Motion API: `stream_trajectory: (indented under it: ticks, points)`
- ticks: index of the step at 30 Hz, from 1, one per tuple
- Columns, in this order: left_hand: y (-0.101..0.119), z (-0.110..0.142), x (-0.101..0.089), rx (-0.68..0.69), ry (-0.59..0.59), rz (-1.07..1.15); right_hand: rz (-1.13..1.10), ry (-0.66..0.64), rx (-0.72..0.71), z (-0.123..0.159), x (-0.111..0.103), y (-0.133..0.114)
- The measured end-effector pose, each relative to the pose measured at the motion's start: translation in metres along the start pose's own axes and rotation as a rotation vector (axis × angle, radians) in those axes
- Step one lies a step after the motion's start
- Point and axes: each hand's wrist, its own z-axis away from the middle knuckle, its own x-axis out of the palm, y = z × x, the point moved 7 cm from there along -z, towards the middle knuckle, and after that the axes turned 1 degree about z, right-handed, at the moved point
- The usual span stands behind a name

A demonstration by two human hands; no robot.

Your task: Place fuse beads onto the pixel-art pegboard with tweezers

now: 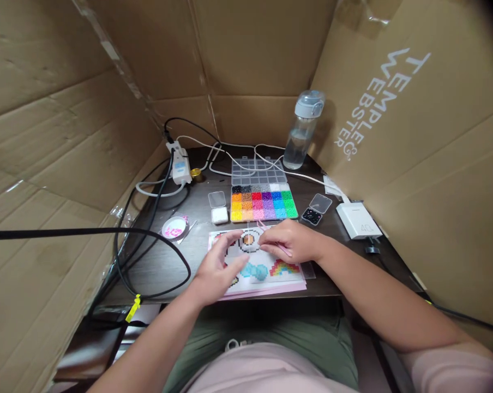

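My right hand [293, 240] is closed around slim pink tweezers [286, 250], over the upper right of a printed pattern sheet [240, 284]. Its fingertips are beside a round black-and-orange design [248, 239]. My left hand [216, 270] rests at the sheet's left side, thumb and fingers spread apart, with nothing visible in it. Light blue shapes [254, 271] and a rainbow [284, 268] show on the sheet, below my hands. A clear pegboard [307, 270] partly shows at the right edge. Any small bead at the fingertips is too small to make out.
Behind the sheet lies an open compartment box [263, 203] of coloured beads. A white-bead case [219, 214] and a black-bead case [312, 216] flank it. Around these are a dish of pink beads [175, 227], a water bottle [304, 131], a power strip [180, 164], a power bank [358, 221] and cables.
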Motion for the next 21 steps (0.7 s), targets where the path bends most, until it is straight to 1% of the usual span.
stream_trajectory:
  ticks: [3,5,6,7,8,9,10,12,13,14,16,18,21]
  points:
    - [-0.007,-0.003,-0.017,-0.090,0.202,0.443,0.070,-0.040,-0.010,0.002,0.004,0.000]
    - [-0.012,-0.003,-0.020,-0.151,0.241,0.676,0.087,-0.058,-0.014,0.004,0.005,0.001]
    - [-0.012,-0.002,-0.021,-0.156,0.245,0.736,0.085,-0.062,-0.016,0.004,0.006,0.001]
    - [-0.012,0.000,-0.023,-0.146,0.248,0.750,0.078,-0.062,-0.019,0.005,0.006,0.001]
    - [-0.010,0.002,-0.027,-0.119,0.249,0.706,0.069,-0.058,-0.022,0.005,0.006,0.001]
    - [-0.008,0.005,-0.031,-0.073,0.249,0.610,0.061,-0.051,-0.026,0.006,0.006,0.002]
    - [-0.003,0.009,-0.034,-0.017,0.231,0.465,0.055,-0.042,-0.030,0.006,0.006,0.002]
    - [0.007,0.018,-0.035,0.106,0.149,0.072,0.055,-0.028,-0.039,0.008,0.006,0.003]
    - [0.009,0.023,-0.030,0.135,0.048,-0.154,0.062,-0.026,-0.044,0.008,0.007,0.002]
    - [0.008,0.029,-0.027,0.138,-0.018,-0.374,0.075,-0.029,-0.049,0.009,0.008,0.002]
    - [0.003,0.039,-0.021,0.130,-0.147,-0.698,0.119,-0.060,-0.059,0.009,0.011,-0.002]
    - [-0.004,0.047,-0.017,0.115,-0.226,-0.901,0.164,-0.116,-0.062,0.010,0.016,-0.007]
    - [-0.010,0.051,-0.017,0.107,-0.265,-1.039,0.182,-0.193,-0.061,0.012,0.023,-0.017]
